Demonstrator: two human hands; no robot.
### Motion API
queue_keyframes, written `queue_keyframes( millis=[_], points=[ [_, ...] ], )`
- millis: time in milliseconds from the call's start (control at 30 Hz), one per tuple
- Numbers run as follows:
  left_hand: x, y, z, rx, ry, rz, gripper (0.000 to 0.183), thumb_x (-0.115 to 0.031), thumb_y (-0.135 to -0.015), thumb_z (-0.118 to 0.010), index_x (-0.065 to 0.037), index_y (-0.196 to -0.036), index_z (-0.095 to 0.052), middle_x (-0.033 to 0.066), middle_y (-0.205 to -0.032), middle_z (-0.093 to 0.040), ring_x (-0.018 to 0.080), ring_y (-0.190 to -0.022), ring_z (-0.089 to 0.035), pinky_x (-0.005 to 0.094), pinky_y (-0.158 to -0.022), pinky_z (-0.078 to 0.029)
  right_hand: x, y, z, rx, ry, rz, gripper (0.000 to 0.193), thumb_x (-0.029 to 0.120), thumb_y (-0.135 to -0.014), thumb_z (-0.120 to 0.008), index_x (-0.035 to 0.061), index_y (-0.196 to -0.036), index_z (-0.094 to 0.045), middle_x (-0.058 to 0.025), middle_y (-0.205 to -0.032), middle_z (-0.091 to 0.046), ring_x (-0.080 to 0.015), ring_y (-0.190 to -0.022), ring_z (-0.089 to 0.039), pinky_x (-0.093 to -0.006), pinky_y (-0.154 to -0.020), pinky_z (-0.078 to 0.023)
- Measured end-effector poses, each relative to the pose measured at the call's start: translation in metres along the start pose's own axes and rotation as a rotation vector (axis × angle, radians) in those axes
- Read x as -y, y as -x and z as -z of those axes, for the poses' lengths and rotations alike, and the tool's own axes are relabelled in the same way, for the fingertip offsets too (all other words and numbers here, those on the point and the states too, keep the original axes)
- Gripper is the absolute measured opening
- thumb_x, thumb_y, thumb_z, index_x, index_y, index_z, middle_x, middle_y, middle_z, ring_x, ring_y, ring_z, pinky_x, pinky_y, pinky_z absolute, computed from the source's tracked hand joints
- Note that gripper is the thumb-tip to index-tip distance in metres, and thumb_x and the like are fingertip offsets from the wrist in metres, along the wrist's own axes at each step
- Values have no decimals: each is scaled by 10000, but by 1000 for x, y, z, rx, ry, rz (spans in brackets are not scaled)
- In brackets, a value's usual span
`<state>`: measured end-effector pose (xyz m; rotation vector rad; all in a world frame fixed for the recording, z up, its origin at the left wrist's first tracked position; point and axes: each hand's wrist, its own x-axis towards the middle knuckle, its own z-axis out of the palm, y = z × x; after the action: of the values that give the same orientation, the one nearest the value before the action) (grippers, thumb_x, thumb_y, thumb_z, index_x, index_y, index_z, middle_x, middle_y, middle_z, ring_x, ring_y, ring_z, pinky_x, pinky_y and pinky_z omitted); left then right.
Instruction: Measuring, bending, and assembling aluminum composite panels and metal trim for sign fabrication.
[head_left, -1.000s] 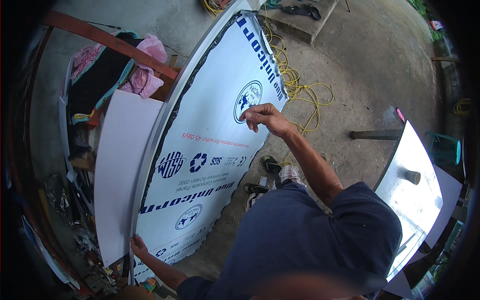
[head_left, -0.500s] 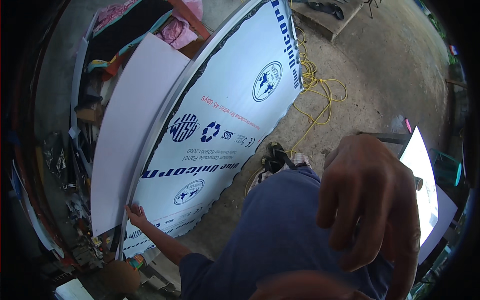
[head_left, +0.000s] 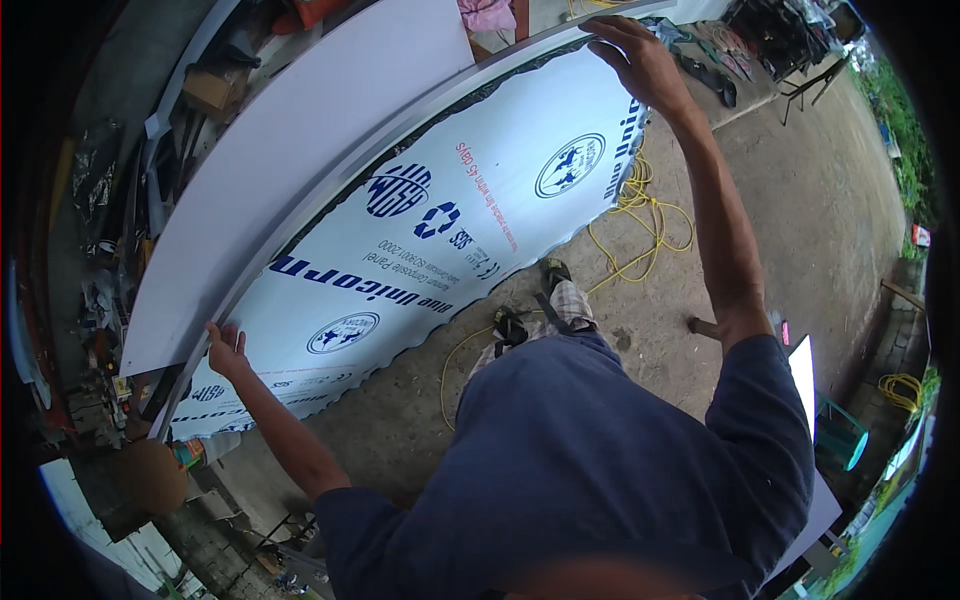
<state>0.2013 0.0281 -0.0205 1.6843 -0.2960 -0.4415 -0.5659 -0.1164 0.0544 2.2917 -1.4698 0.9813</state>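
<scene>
A long panel (head_left: 400,255) stands tilted on edge in front of me, covered in pale blue-white film with dark blue and red print. Its light rim strip (head_left: 330,190) curves across the picture, with ragged dark film beside it. My left hand (head_left: 228,350) grips this top edge near the panel's lower left end, fingers hooked over it. At the far right end my right hand (head_left: 640,68) bends over the same edge, thumb on the film side. The fingertips behind the edge are partly hidden. Both arms are spread wide.
Behind leans a plain whitish sheet (head_left: 270,140). Yellow cord (head_left: 645,225) lies coiled on the concrete floor to the right of the panel. Sandals (head_left: 705,80) rest on a low slab. A bright white board (head_left: 803,380) and a green chair (head_left: 840,435) stand at right.
My right hand has gone from close before my chest out to the panel's far right edge and taken hold there. The left hand stays on the edge; the view has shifted.
</scene>
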Motion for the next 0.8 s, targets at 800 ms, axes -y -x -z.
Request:
queue_keyframes(
  millis=[800],
  points=[
    [-16,204,-190,300,-728,-1509,275,-210,-894,-731,-72,-1129,-689,84,-1131,-694,287,-1096,-625,427,-973,-442,-104,-34,-98,69,-88,226,247,172,-924,-630,168,-1161,-697,-2,-1029,-673,-232,-996,-601,-405,-893,-423]
  ],
)
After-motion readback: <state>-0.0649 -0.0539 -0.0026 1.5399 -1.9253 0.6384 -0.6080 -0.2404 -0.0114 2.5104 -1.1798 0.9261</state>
